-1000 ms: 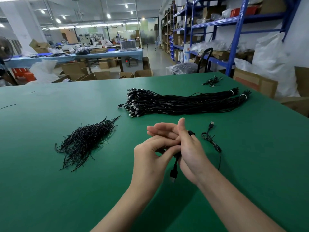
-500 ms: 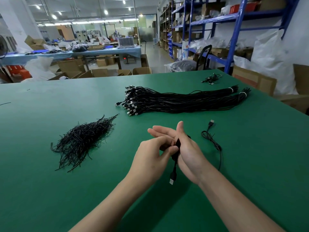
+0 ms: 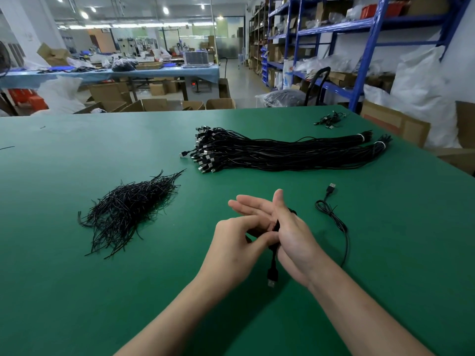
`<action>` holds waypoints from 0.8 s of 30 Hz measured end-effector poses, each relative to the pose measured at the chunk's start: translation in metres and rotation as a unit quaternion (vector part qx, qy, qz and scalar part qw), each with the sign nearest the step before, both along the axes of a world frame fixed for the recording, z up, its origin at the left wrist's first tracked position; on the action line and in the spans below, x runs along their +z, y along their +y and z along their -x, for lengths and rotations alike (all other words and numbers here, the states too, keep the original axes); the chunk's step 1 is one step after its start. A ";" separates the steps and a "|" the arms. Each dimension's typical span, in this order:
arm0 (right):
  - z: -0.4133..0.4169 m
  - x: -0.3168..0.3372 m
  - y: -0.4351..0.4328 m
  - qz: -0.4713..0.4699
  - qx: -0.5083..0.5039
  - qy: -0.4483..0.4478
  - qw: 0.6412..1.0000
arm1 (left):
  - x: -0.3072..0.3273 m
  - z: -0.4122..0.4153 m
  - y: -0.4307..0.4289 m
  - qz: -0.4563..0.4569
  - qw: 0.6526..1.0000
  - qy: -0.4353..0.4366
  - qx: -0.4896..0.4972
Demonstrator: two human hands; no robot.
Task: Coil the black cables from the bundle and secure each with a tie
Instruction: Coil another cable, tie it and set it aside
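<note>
Mid-coil: winding one cable [image 3: 276, 226] round the right hand [image 3: 293, 235], held flat with fingers straight and thumb up, clenching nothing. Pinching the strand against that palm with the curled left hand [image 3: 236, 242] — seemingly, the contact being half hidden by knuckles. Leaving one plug [image 3: 272, 275] dangling below the hands and the free length trailing right across the green table [image 3: 77, 291]. Beyond, the bundle [image 3: 282, 152]; to the left, the tie pile [image 3: 128, 209]. Next, probably: drawing in the slack, then reaching for a tie — without letting the loops spring.
</note>
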State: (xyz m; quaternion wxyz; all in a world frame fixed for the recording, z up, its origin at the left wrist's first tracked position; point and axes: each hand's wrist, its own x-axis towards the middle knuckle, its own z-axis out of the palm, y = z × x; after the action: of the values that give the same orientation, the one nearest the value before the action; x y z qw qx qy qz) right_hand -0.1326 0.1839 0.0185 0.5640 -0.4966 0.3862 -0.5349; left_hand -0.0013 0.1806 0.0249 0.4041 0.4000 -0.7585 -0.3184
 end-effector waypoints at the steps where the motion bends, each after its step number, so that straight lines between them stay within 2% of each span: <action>1: -0.001 -0.001 0.000 0.000 0.002 0.001 1.000 | -0.001 -0.001 0.000 -0.002 1.000 0.003 0.004; 8: 0.002 -0.002 -0.001 0.013 0.006 0.042 0.999 | -0.005 0.002 0.002 0.036 0.999 -0.008 0.015; 14: -0.004 0.000 0.003 0.024 0.020 0.096 0.995 | -0.005 -0.006 -0.002 -0.026 0.999 0.033 0.012; 17: -0.003 0.002 0.004 0.029 0.038 0.110 0.993 | -0.005 -0.010 -0.001 -0.022 0.998 0.062 0.005; 20: 0.001 0.004 0.004 0.049 0.058 0.149 0.986 | -0.004 -0.010 0.001 0.008 0.997 0.073 0.018; 24: 0.002 0.007 0.006 0.070 0.030 0.204 0.976 | -0.005 -0.006 0.004 0.106 0.992 0.059 0.045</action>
State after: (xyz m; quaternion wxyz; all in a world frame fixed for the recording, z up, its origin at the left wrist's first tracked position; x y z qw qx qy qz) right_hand -0.1351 0.1901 0.0254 0.4532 -0.6450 0.4391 -0.4309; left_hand 0.0051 0.1846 0.0203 0.5024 0.3688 -0.7440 -0.2410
